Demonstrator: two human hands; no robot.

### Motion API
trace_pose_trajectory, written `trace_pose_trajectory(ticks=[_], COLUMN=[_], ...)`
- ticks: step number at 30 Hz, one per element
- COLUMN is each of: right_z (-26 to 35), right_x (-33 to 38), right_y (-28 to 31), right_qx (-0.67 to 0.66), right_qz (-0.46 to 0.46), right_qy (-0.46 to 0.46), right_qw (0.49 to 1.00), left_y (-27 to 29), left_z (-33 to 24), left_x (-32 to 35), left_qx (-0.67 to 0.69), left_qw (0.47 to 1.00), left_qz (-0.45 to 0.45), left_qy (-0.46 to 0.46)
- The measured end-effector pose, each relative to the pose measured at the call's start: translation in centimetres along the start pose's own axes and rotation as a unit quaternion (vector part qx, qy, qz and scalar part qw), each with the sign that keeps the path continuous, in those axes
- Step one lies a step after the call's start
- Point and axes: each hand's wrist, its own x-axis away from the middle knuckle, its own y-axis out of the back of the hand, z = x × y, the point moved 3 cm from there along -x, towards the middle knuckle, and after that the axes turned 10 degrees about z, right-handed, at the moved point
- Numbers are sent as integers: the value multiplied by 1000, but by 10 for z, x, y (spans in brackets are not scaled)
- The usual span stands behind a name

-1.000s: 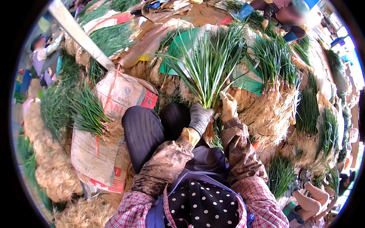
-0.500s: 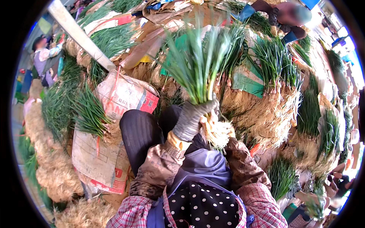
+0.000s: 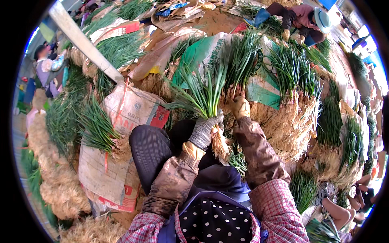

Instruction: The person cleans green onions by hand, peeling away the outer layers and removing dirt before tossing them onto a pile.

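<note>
My left hand, in a grey glove, grips a bunch of green seedlings just above its pale roots, holding it upright over my lap. My right hand, in a tan glove, reaches forward and touches the base of another green bunch standing in the pile ahead. Both forearms wear muddy sleeve covers over plaid sleeves.
Rows of bundled seedlings with straw-coloured roots fill the right side. A printed sack with a bunch on it lies at the left, a pole crosses above it. Other people work at the back, and a seated person's leg shows at the lower right.
My left hand has lowered the held bunch slightly. My right hand has let go near the roots and reached forward to the bunches in the pile.
</note>
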Motion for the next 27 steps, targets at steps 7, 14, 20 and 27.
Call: trace_pose_trajectory(ticks=[7, 14, 20, 27], right_z=[31, 20, 22, 32], right_x=[146, 104, 69, 75], right_y=[18, 16, -13, 0], right_qx=[-45, -508, -605, -599], right_qz=[11, 206, 103, 54], right_qy=[231, 24, -54, 21], right_qw=[972, 836, 788, 799], left_y=[2, 7, -10, -24], left_z=[0, 4, -1, -13], left_x=[-7, -4, -3, -1], left_qx=[-183, -198, -209, -286], left_qw=[981, 976, 970, 924], left_qz=[-61, -76, -110, -193], left_qy=[29, 45, 62, 164])
